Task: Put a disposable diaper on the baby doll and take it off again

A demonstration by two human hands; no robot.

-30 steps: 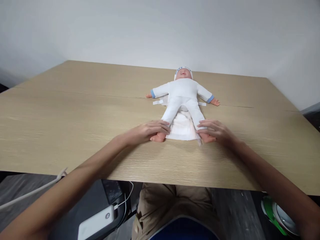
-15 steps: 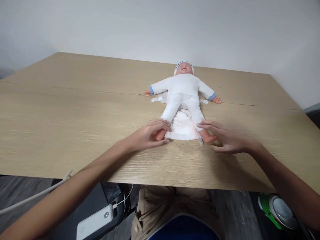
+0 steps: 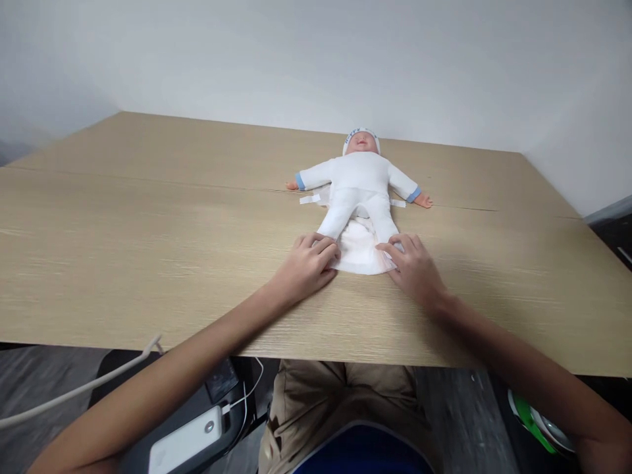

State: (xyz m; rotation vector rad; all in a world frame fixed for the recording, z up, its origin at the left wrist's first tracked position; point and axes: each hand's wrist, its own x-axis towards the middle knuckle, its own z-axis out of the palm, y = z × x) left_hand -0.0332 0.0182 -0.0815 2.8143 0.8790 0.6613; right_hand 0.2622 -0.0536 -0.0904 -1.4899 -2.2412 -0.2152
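A baby doll [image 3: 359,172] in a white suit with blue cuffs and a printed cap lies on its back, arms spread. Under its hips and between its legs is an unfolded white diaper [image 3: 359,253], its tabs sticking out at both sides of the waist. My left hand [image 3: 311,266] is closed at the diaper's near left corner, by the doll's lower leg. My right hand [image 3: 415,268] pinches the near right edge, thumb lying along it. Both of the doll's feet are hidden by my hands.
The doll lies on a wide wooden table [image 3: 172,250] against a white wall [image 3: 316,59]. Below the front edge are a white power bank [image 3: 185,440] with a cable, a pale cord [image 3: 99,382] at left, and a green-and-white object [image 3: 536,421] at right.
Both hands have closed in from beside the doll's feet onto the diaper's near corners. My right hand has moved left and its fingers have drawn together. The doll lies as before.
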